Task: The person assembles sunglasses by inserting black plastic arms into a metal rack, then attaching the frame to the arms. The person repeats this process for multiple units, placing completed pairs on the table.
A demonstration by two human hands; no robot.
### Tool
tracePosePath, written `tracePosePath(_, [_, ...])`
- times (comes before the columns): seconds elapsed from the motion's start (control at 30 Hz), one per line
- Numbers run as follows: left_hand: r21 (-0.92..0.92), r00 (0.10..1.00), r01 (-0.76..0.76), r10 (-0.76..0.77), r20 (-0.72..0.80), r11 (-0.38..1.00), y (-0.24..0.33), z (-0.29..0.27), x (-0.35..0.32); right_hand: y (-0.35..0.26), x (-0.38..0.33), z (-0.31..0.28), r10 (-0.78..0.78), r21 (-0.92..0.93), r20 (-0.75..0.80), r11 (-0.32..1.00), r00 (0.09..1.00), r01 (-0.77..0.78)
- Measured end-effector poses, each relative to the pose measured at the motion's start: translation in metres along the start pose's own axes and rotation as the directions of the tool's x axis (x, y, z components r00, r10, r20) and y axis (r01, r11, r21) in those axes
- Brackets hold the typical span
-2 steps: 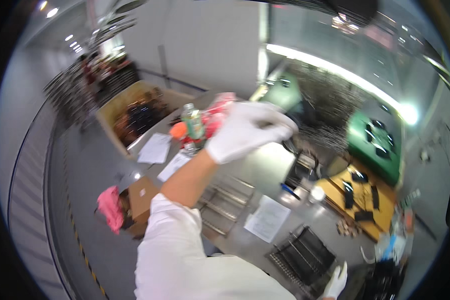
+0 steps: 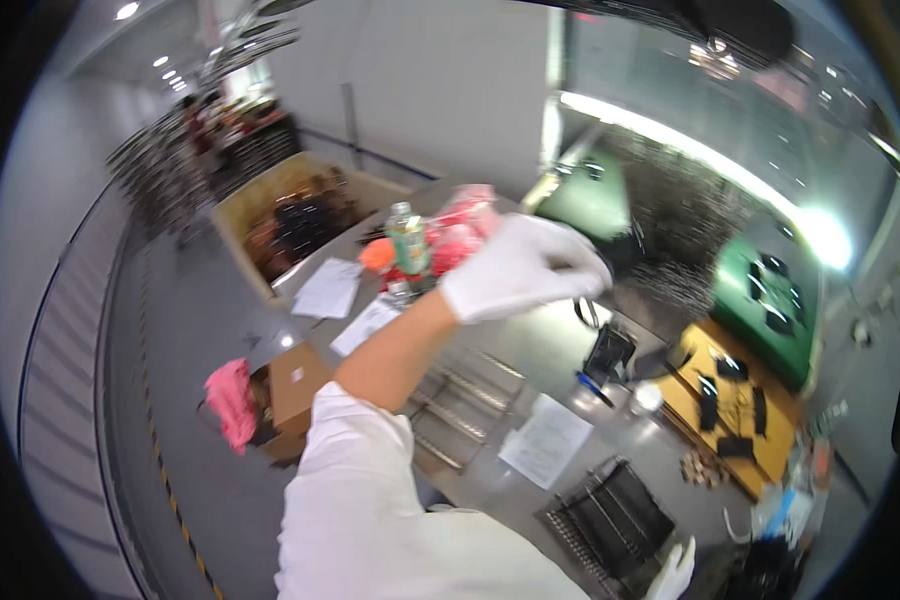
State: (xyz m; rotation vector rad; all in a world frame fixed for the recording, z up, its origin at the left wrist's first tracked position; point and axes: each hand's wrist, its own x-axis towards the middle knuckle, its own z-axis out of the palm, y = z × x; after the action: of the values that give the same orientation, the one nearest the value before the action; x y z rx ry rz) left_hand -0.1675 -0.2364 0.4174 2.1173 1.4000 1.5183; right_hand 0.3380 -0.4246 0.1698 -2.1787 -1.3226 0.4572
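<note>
My left hand [image 2: 530, 268], in a white glove, is stretched out over the table. Its fingers and thumb are bent together in a pinch; what they hold, if anything, cannot be made out. A dark loop [image 2: 586, 313] shows just below the fingertips, and whether it touches them is unclear. Behind the wrist stand a clear bottle with green [image 2: 407, 240], an orange-topped item [image 2: 378, 256] and a pink plastic bundle [image 2: 460, 235]. At the lower right, my gloved right hand [image 2: 676, 572] has its fingers stretched out, beside a black mesh rack [image 2: 615, 515].
A wire rack [image 2: 460, 405] and paper sheets [image 2: 547, 440] lie on the metal table. To the right are a blue pen [image 2: 596, 389], a white round container [image 2: 646, 399] and a yellow board [image 2: 715, 430] with black pieces. A cardboard box [image 2: 298, 388] and a large bin [image 2: 240, 235] stand left.
The view has swung a little, so the whole scene sits slightly further right and is less blurred. My left hand keeps its pinched shape; my right hand stays beside the black rack.
</note>
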Motion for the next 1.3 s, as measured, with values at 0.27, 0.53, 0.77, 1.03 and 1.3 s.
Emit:
tracePosePath(0.27, [0.148,0.900,0.435,-0.426,-0.089,0.888,-0.100,-0.087,0.027,0.011,0.004,-0.007,0.061,-0.127,-0.014,0.990,0.998,-0.063])
tracePosePath(0.53, [0.395,0.879,0.478,-0.430,-0.209,0.785,-0.224,-0.193,0.007,-0.002,0.034,-0.003,-0.076,-0.056,-0.029,0.996,0.997,0.074])
tracePosePath(0.77, [0.237,0.721,0.464,-0.520,0.459,0.853,-0.201,-0.071,-0.028,0.004,0.081,-0.009,-0.165,0.059,-0.144,0.983,0.976,0.175])
tracePosePath(1.03, [0.110,0.294,0.438,-0.258,0.920,0.892,-0.124,0.082,-0.095,-0.038,0.195,-0.007,-0.158,0.028,-0.107,0.986,0.982,0.162])
tracePosePath(1.3, [0.075,0.004,0.427,-0.085,0.996,0.901,-0.089,0.236,-0.175,-0.016,0.323,0.085,-0.077,-0.347,0.050,0.933,0.996,0.090])
